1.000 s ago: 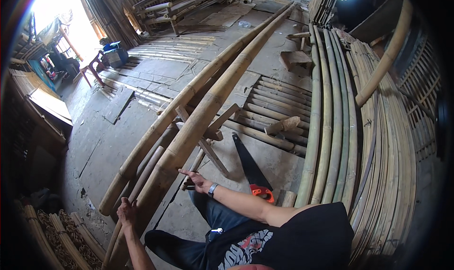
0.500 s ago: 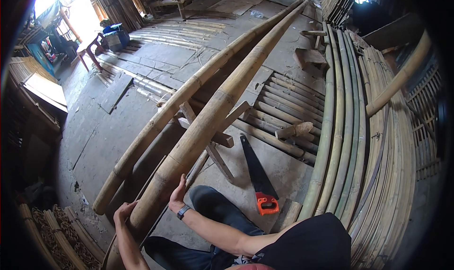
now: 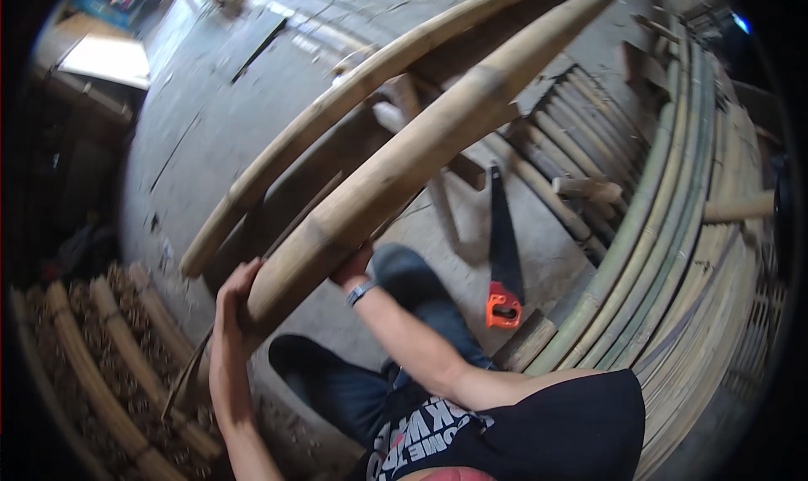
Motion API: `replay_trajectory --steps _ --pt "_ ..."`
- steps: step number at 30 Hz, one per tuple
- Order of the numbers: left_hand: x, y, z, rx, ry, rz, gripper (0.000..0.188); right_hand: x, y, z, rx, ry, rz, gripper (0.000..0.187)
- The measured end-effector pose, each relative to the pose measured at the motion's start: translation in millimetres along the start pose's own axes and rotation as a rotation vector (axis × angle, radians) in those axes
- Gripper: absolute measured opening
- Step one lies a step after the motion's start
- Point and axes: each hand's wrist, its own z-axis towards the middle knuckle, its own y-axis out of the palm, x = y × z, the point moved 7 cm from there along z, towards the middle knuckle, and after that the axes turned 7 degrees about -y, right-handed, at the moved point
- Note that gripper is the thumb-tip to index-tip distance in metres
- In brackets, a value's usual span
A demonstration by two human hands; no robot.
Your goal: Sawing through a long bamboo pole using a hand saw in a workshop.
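Note:
A thick tan bamboo pole [image 3: 396,170] slants from near my lap toward the far right. At its near end my left hand [image 3: 241,281] is closed on the left side of the pole. My right hand [image 3: 352,267], with a metal watch on the wrist, grips the pole from below on the right; its fingertips are out of sight under it. A thin strip [image 3: 195,363] hangs down beside my left hand. To the left lies a second bamboo pole [image 3: 286,144], roughly alongside the first. A wooden stand [image 3: 442,199] is beneath the poles, partly hidden.
A handsaw [image 3: 505,245] with an orange handle lies on the floor right of my knees. Long green poles [image 3: 627,262] and a stack of pale strips [image 3: 686,313] line the right side. Bundled bamboo pieces [image 3: 109,350] are at lower left; a short cut log [image 3: 585,189] rests on floor poles.
My right hand has gone from open beside the pole to underneath it. My left hand stays at the near end. The whole view has shifted, with the poles now higher in it.

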Motion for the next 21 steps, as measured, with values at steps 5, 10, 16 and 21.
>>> replay_trajectory --steps 5,10,16,21 --pt "79.4 -44.3 -41.3 0.468 -0.507 -0.037 0.060 -27.9 6.9 36.3 -0.495 0.065 0.019 0.073" --pt "75.8 -25.5 -72.4 0.763 -0.533 0.082 0.058 -5.0 10.9 22.2 -0.329 0.155 0.001 0.068" --pt "107.6 -21.8 -61.6 0.810 -0.532 0.053 0.063 -58.9 -23.0 20.5 0.253 -0.057 -0.398 0.064" --pt "66.0 -29.2 -66.0 0.506 -0.477 -0.043 0.065 -35.0 35.5 -39.0 0.372 -0.026 -0.363 0.076"
